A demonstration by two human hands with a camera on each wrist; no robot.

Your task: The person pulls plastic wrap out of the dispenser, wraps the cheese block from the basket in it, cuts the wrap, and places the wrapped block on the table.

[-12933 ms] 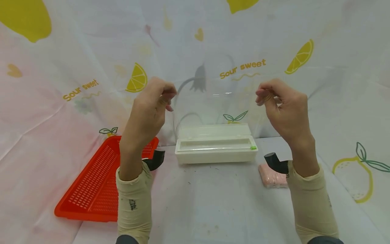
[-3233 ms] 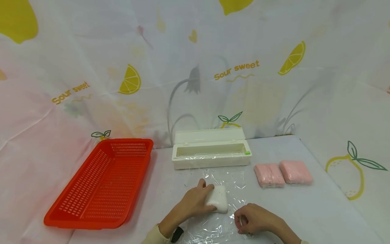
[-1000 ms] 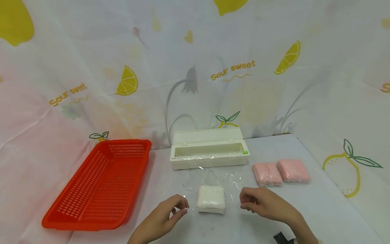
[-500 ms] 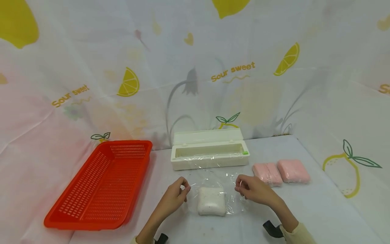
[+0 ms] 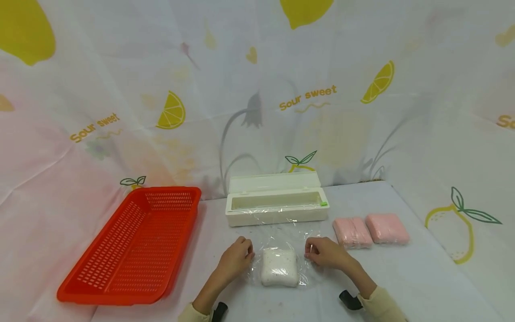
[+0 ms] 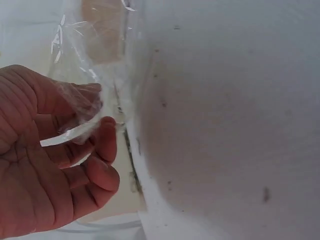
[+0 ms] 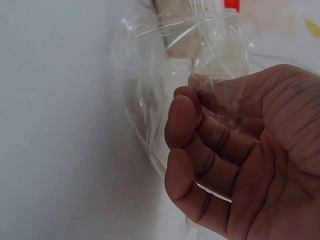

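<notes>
A white, pillow-shaped block (image 5: 279,267) lies on the table in the middle of the head view, with clear cling film (image 5: 303,268) around it and glossy over its top. To the block's left, my left hand (image 5: 236,256) pinches an edge of the film. Gathered film (image 6: 82,102) runs between its thumb and fingers in the left wrist view. On the block's other side my right hand (image 5: 327,252) pinches the opposite edge. The right wrist view shows film (image 7: 150,100) stretching away from those fingertips. Behind the block, the film runs back to a white dispenser box (image 5: 277,218), its lid up.
Two pink wrapped packs, one creased (image 5: 352,232) and one smoother (image 5: 387,228), sit side by side right of the dispenser. A red perforated plastic basket (image 5: 170,268) takes up the left of the table. A printed cloth backdrop (image 5: 342,129) rises behind everything.
Earlier the left hand held the white block and film spread toward the near edge. Since then it let go, and both hands moved forward and inward to pinch the film's sides.
</notes>
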